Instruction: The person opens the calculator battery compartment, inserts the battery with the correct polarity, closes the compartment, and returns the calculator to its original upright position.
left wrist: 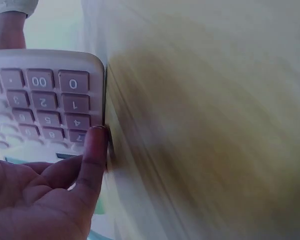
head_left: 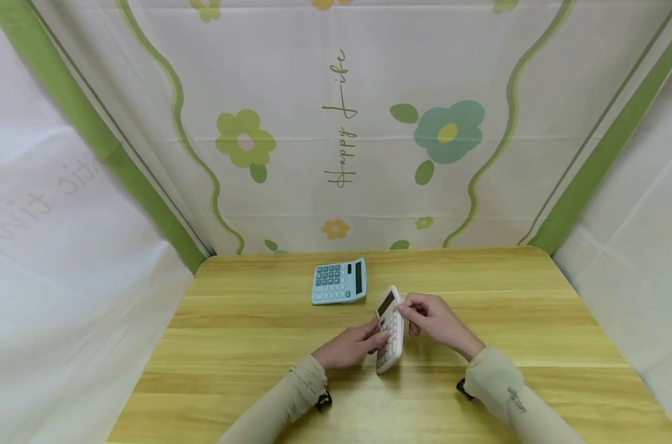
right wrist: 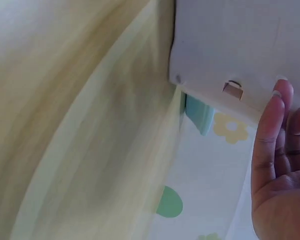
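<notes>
A pale pink calculator (head_left: 390, 333) is held tilted up off the table, its keys facing left. My left hand (head_left: 349, 346) grips its left side, thumb over the keys, with a finger along its edge in the left wrist view. My right hand (head_left: 438, 320) pinches the upper right edge near the display, fingers bent. The right wrist view shows the calculator's plain back (right wrist: 229, 45) with a small slot, and right fingertips (right wrist: 274, 107) against it. A light blue calculator (head_left: 329, 283) lies face up on the table behind, display to the right.
The wood-grain table (head_left: 247, 357) runs back to a white flower-print curtain (head_left: 291, 203). White curtains (head_left: 63, 277) also hang at both sides, close to the table edges.
</notes>
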A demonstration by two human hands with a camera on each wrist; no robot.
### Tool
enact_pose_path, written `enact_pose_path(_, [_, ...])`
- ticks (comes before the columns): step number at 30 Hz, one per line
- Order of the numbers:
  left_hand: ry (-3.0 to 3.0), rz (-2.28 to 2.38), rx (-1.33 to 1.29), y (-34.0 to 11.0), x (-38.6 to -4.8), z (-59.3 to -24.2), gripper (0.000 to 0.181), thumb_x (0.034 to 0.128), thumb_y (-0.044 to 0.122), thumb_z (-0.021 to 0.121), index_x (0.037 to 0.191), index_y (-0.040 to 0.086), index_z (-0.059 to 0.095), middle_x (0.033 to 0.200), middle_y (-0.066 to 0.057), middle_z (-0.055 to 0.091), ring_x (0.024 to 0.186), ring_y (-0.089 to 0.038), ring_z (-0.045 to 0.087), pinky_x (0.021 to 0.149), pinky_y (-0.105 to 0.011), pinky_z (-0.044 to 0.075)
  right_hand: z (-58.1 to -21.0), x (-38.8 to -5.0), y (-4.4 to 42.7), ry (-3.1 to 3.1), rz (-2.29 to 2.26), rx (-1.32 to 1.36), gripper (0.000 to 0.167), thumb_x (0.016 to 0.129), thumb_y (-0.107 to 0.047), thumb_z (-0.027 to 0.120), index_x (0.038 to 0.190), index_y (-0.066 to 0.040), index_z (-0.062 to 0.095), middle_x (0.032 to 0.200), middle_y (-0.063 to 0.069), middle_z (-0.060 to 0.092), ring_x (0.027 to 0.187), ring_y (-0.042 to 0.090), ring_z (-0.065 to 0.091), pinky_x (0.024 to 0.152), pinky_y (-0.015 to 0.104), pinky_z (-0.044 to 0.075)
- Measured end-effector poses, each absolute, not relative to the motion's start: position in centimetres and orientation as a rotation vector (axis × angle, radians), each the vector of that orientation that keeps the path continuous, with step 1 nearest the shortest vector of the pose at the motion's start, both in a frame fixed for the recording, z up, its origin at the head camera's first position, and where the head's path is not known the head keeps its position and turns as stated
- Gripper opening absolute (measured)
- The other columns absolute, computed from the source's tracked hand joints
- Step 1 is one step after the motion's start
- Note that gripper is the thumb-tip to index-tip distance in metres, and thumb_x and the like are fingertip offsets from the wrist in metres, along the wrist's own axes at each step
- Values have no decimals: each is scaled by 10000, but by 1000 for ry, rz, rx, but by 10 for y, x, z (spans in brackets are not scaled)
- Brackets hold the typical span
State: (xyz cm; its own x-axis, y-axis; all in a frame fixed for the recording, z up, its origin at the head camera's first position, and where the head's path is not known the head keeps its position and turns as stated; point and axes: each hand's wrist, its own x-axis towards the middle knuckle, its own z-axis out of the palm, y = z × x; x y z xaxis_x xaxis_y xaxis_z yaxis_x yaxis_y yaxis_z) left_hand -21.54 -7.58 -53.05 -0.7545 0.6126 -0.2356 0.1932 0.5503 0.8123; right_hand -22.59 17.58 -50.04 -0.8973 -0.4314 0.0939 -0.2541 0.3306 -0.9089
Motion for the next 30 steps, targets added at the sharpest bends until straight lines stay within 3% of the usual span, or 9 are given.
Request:
enact_pose_path(5, [2241, 1158, 643, -75, -213, -526, 785, 1050, 686, 328, 1673, 249, 134, 1471, -77, 609, 1171, -144, 676, 985, -335, 529, -500, -228, 170, 2414, -1614, -658, 279, 1050, -247, 629, 883, -24, 625, 709, 121, 634, 587, 189, 616, 564, 382, 559])
enact_pose_path(9, [2226, 1177, 651, -75, -213, -522, 863, 1022, 727, 354, 1669, 306, -31, 1543, -81, 537, 1105, -122, 679, 966, -321, 519, -501, -228, 166, 2392, -1632, -658, 239, 1032, -232, 660, 895, -41, 613, 752, 168, 632, 603, 168, 620, 559, 383, 571])
enact_pose_path(15, [2151, 1249, 707, -74, -215, -519, 939, 1004, 725, 426, 1621, 389, -197, 1249, -56, 697, 951, -148, 672, 841, -288, 538, -502, -227, 161, 2373, -1675, -654, 210, 1021, -207, 678, 988, -32, 567, 763, 222, 642, 595, 181, 644, 558, 424, 590])
enact_pose_path(17, [2099, 1293, 715, -73, -215, -520, 945, 1012, 702, 441, 1603, 405, -234, 1284, -53, 690, 1001, -128, 678, 872, -300, 554, -501, -227, 159, 2355, -1703, -639, 249, 1016, -205, 688, 1087, -20, 536, 760, 234, 648, 581, 195, 652, 550, 455, 592])
enact_pose_path(21, [2034, 1381, 691, -73, -217, -521, 992, 1017, 631, 523, 1580, 430, -269, 1541, -154, 524, 1211, -118, 660, 970, -305, 559, -501, -227, 155, 2306, -1727, -600, 449, 1019, -212, 685, 1323, -5, 428, 778, 246, 656, 568, 243, 666, 547, 521, 590])
enact_pose_path(25, [2030, 1412, 660, -77, -221, -520, 1068, 989, 563, 635, 1566, 480, -260, 1547, -271, 468, 1319, -222, 617, 974, -286, 558, -503, -226, 153, 2289, -1642, -588, 522, 1061, -272, 616, 1473, -45, 389, 836, 254, 667, 607, 310, 679, 559, 536, 592])
enact_pose_path(30, [2027, 1396, 648, -86, -228, -518, 1109, 973, 525, 683, 1577, 478, -245, 1535, -254, 493, 1391, -266, 554, 1051, -344, 524, -509, -224, 155, 2299, -1505, -600, 500, 1110, -355, 491, 1527, -86, 427, 915, 244, 674, 678, 361, 680, 556, 503, 590])
